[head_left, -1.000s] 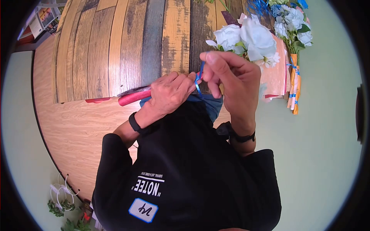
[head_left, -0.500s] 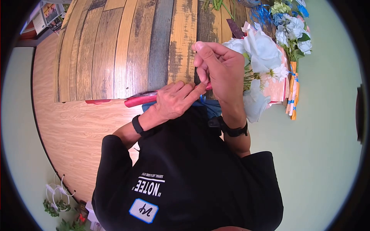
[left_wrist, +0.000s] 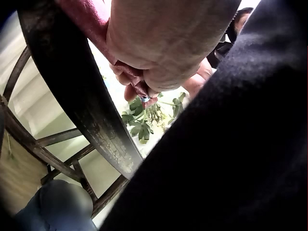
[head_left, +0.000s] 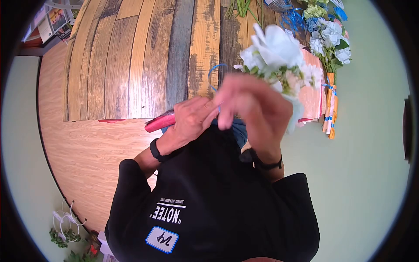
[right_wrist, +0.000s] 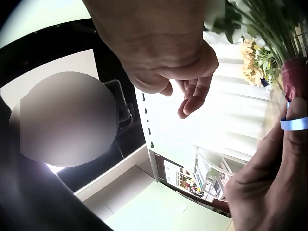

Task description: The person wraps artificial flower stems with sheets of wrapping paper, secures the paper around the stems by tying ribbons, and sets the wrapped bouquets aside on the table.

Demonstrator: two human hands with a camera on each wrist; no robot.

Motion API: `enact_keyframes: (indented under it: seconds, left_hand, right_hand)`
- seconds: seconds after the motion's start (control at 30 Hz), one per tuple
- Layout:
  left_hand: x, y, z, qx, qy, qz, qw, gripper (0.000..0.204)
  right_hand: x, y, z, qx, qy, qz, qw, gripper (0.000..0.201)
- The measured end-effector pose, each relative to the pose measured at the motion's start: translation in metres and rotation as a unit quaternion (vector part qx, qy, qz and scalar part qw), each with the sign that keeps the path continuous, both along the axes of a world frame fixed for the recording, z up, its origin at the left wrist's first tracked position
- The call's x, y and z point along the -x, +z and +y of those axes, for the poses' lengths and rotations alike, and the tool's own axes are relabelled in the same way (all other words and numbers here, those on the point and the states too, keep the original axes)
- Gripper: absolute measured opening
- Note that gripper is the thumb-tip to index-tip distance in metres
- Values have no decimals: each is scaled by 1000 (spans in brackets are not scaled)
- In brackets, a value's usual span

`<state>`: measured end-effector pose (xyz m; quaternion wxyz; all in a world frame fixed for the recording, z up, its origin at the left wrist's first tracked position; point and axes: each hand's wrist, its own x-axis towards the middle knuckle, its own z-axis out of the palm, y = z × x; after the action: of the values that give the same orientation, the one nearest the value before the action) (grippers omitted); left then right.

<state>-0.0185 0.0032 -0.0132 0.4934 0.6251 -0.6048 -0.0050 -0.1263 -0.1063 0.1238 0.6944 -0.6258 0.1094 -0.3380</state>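
My left hand [head_left: 192, 114] grips the red-wrapped handle [head_left: 160, 122] of a flower bouquet by the table's front edge. Its white blooms [head_left: 279, 50] fan out to the right, partly behind my right hand [head_left: 257, 105], which is blurred. A thin blue ribbon [head_left: 210, 76] arcs up over the tabletop from beside the left fingers. In the right wrist view the ribbon [right_wrist: 294, 124] crosses a left finger just below the red wrap [right_wrist: 293, 79]. There the right fingers [right_wrist: 195, 101] bend loosely, with a gap to the thumb and nothing visible between them.
A second bouquet [head_left: 330, 39] in orange wrapping lies at the table's right side. Pink wrapping sheets [head_left: 312, 96] lie under the white blooms. Blue ribbon curls [head_left: 293, 19] and green stems [head_left: 242, 8] are at the far edge of the wooden table [head_left: 144, 65].
One second ago the right hand drew the blue ribbon up taut from the handle; it rose, then came back down toward the left hand. The ribbon now curves loose. The left hand keeps its grip.
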Motion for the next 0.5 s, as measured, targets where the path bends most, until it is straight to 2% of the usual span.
enact_keyframes:
  seconds: [0.03,0.07,0.1,0.13,0.17,0.2,0.23,0.3,0.33,0.37,0.4,0.43,0.5]
  left_hand:
    - [-3,-3,-1,11,-6,49,999,40]
    - [-6,15,-2,-49,15,87,995,34]
    - [-9,22,-3,-48,15,83,995,34]
    - [-11,27,-4,-67,29,213,974,32]
    - [-12,30,-5,-84,42,338,936,30]
    - [-16,31,-6,-80,56,420,902,30]
    - [-20,36,-6,-78,56,415,905,30]
    - [-29,48,-4,-90,65,561,820,32]
    - [-32,48,-5,-83,61,575,812,34]
    - [-32,51,-5,-83,62,570,815,34]
    - [-32,54,-5,-84,53,602,792,35]
    - [-31,57,-6,-86,44,632,769,36]
    - [-27,65,-6,-105,43,631,767,35]
  right_hand:
    - [13,5,-1,1,0,-3,1000,25]
    - [26,9,-4,21,107,62,992,23]
    - [36,12,-6,40,212,127,968,22]
    - [43,9,-8,42,212,123,969,22]
    - [51,0,-8,-11,184,210,960,24]
    - [56,-11,-9,-62,155,294,941,26]
    - [60,-25,-10,-60,155,289,943,26]
    - [63,-46,-14,-117,-25,261,958,30]
    - [60,-46,-14,-118,-23,257,959,30]
    - [54,-45,-12,-99,-59,229,967,33]
    - [47,-45,-10,-80,-95,201,972,35]
    - [39,-48,-10,-82,-99,194,972,35]
    - [19,-55,-9,-36,-66,183,980,38]
